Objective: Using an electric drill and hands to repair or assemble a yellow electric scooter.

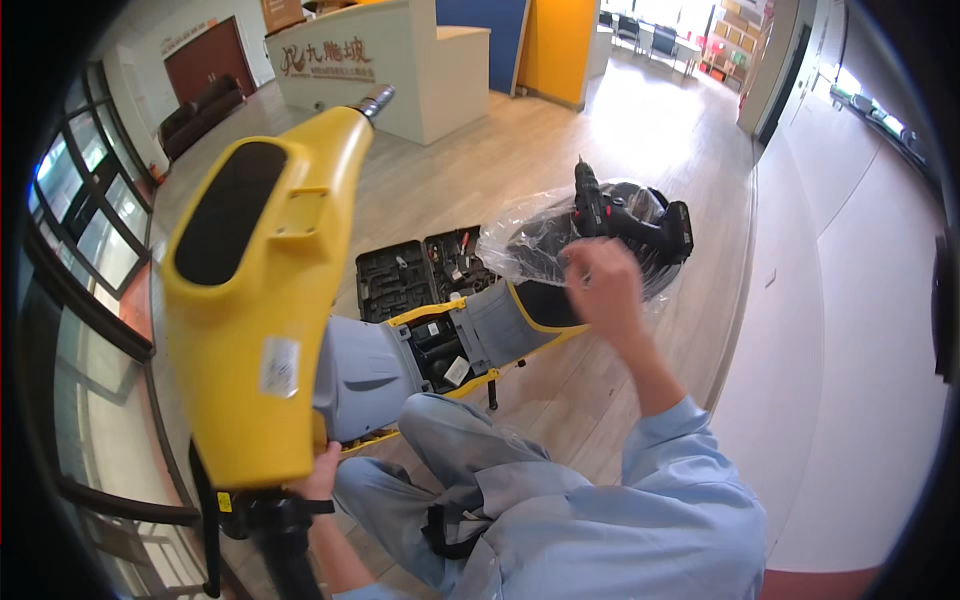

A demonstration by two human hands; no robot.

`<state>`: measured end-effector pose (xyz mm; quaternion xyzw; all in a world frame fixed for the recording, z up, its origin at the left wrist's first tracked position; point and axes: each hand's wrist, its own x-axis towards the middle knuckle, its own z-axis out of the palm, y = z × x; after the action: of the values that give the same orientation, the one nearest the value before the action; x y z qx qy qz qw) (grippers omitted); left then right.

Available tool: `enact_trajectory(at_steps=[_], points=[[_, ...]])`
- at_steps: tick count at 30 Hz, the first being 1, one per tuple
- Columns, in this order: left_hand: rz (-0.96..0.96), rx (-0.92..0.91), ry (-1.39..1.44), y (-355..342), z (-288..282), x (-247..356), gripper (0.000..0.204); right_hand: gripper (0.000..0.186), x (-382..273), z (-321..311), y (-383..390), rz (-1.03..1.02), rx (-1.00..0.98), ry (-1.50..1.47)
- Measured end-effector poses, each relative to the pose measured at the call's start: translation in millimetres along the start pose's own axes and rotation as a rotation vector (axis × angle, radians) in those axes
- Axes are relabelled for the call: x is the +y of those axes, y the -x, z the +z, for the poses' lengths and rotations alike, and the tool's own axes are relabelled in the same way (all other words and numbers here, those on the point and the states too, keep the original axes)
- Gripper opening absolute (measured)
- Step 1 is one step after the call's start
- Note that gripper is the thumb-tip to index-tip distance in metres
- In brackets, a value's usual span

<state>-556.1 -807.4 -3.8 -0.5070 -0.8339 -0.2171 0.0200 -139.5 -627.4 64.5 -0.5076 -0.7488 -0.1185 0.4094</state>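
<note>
A yellow scooter front (230, 380) with a black display fills the left. Below it, my left hand (322, 470) is closed at the panel's lower edge, its grip partly hidden. Behind are the grey footboard (365, 370) and an open compartment (440, 350) with black parts inside. My right hand (605, 275) is raised over the seat (540, 305), fingers curled; whatever it may hold is hidden. Just beyond it, a black cordless drill (630, 225) lies on clear plastic wrap (510, 235) covering the seat's rear.
An open black tool case (390, 280) lies on the wooden floor behind the scooter. A glass door frame (100, 340) lines the left, a white wall (830, 380) the right. A white counter (450, 90), dark sofa (195, 115) and chairs (660, 40) stand farther back.
</note>
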Motion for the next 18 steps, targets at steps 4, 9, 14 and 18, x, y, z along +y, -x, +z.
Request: enact_trajectory(at_steps=[4, 9, 14, 18], points=[[-0.187, -0.083, 0.130, 0, 10, -46, 0.115, 0.057, 70, -7, -40, 0.007, -0.189, 0.646], [-0.268, -0.342, 0.002, 30, 4, -79, 0.094, 0.069, 122, 2, -77, 0.179, -0.553, 0.429], [-0.547, -0.694, -0.091, 107, 4, -50, 0.074, 0.073, 115, 30, -79, 0.325, -0.584, 0.349], [-0.723, -0.926, -0.150, 157, -40, -8, 0.059, 0.073, 107, 28, -87, 0.367, -0.661, 0.260]])
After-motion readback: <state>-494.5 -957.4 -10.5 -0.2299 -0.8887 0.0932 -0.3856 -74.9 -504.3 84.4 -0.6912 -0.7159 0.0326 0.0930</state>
